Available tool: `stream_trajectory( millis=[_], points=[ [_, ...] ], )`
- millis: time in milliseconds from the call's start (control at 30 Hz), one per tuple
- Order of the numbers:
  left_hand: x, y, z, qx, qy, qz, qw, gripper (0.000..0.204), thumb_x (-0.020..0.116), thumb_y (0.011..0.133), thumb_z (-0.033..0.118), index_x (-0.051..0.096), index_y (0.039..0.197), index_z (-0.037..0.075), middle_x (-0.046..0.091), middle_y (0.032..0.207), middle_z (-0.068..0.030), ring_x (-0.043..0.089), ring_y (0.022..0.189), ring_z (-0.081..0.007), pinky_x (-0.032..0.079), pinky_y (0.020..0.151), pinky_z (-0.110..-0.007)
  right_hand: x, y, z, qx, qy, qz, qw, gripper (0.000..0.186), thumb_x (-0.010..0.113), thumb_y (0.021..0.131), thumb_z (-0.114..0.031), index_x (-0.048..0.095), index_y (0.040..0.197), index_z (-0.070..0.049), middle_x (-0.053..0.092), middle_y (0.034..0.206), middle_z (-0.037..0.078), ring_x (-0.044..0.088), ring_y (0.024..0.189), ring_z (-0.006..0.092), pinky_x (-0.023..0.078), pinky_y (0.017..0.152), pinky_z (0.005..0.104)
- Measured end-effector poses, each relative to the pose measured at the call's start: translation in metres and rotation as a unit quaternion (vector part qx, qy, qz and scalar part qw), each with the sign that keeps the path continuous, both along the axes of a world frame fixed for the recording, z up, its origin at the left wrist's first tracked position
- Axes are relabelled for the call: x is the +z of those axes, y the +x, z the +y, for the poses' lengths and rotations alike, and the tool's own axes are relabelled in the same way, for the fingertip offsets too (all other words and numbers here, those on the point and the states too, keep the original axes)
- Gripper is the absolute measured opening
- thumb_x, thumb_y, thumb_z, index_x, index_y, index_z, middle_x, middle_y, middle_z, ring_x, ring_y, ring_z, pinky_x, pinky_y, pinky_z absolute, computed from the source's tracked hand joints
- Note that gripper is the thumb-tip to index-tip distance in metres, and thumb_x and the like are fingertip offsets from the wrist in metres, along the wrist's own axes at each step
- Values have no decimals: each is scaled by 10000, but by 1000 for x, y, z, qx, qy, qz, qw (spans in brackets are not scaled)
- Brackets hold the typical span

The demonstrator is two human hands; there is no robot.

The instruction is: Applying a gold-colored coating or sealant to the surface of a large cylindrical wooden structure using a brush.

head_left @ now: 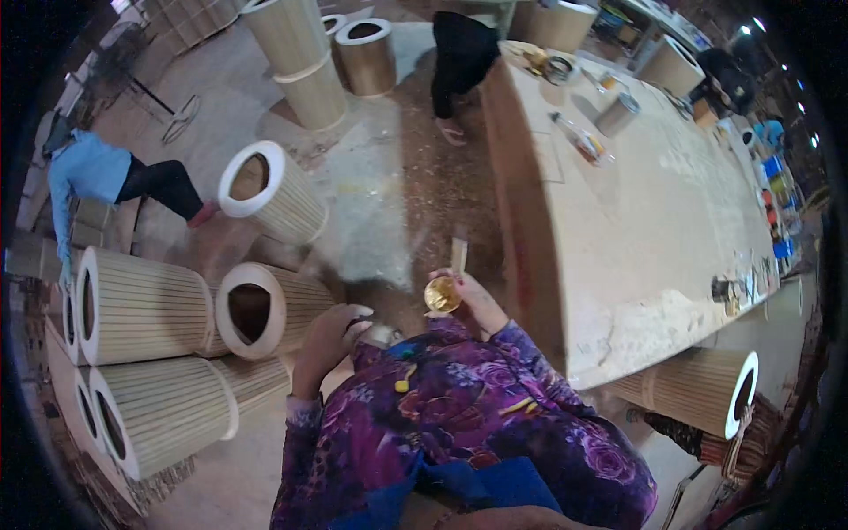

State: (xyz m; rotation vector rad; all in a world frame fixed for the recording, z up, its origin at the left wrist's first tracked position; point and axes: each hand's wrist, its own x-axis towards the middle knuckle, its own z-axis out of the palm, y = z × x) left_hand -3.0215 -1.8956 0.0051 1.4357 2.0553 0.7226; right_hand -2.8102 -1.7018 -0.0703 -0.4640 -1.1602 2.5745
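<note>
My right hand is closed round a small round gold-coloured dish or tin, held in front of my body. A narrow flat strip, pale like wood, sticks up from the same hand; whether it is a brush or a plain stick I cannot tell. My left hand hangs at my left side with its fingers partly bent and apart, and nothing shows in it. Closest to it is a slatted wooden cylinder with a white rim, lying tilted with its opening turned left.
More slatted cylinders lie stacked at the left; another stands ahead. A large pale table fills the right, bearing a grey can and a bottle. A person in blue bends at the far left; others are farther off.
</note>
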Motion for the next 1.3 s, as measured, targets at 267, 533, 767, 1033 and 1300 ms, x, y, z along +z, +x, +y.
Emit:
stream_trajectory(
  millis=[267, 533, 767, 1033, 1300],
  points=[
    [-40, -131, 133, -90, 57, -73, 992, 297, 561, 900, 326, 625, 1048, 77, 640, 993, -167, 602, 937, -355, 476, 787, -419, -13, -141, 102, -90, -30, -40, 995, 530, 513, 961, -389, 436, 1330, -17, 543, 1218, 63, 546, 1099, 163, 484, 925, 341],
    [-17, -269, 273, -37, 97, -9, 995, 239, 576, 883, 257, 635, 1025, 74, 646, 953, -167, 621, 872, -365, 488, 727, -442, 29, -271, 274, -65, 6, -17, 998, 425, 464, 998, -276, 432, 1346, -33, 541, 1256, 68, 550, 1117, 188, 486, 928, 367],
    [-43, -358, 374, -78, 18, 33, 996, 266, 626, 848, 276, 632, 1037, 88, 656, 931, -153, 631, 865, -348, 500, 732, -439, 36, -352, 372, -121, 46, -21, 991, 508, 555, 933, -423, 467, 1254, -39, 542, 1177, 88, 574, 1086, 212, 528, 888, 449],
    [-60, -497, 496, -153, -8, -26, 988, 256, 597, 853, 251, 629, 1058, 102, 653, 937, -142, 621, 931, -333, 467, 835, -450, 0, -444, 441, -152, 20, -114, 982, 482, 531, 942, -438, 492, 1225, -50, 561, 1117, 74, 583, 1032, 201, 520, 854, 386],
    [-65, -673, 629, -205, -8, 44, 978, 255, 613, 844, 276, 638, 1009, 84, 629, 926, -160, 604, 879, -357, 483, 765, -447, 73, -610, 531, -194, 33, -101, 975, 476, 518, 957, -368, 459, 1289, -32, 548, 1193, 90, 561, 1109, 216, 490, 940, 402]
  ],
)
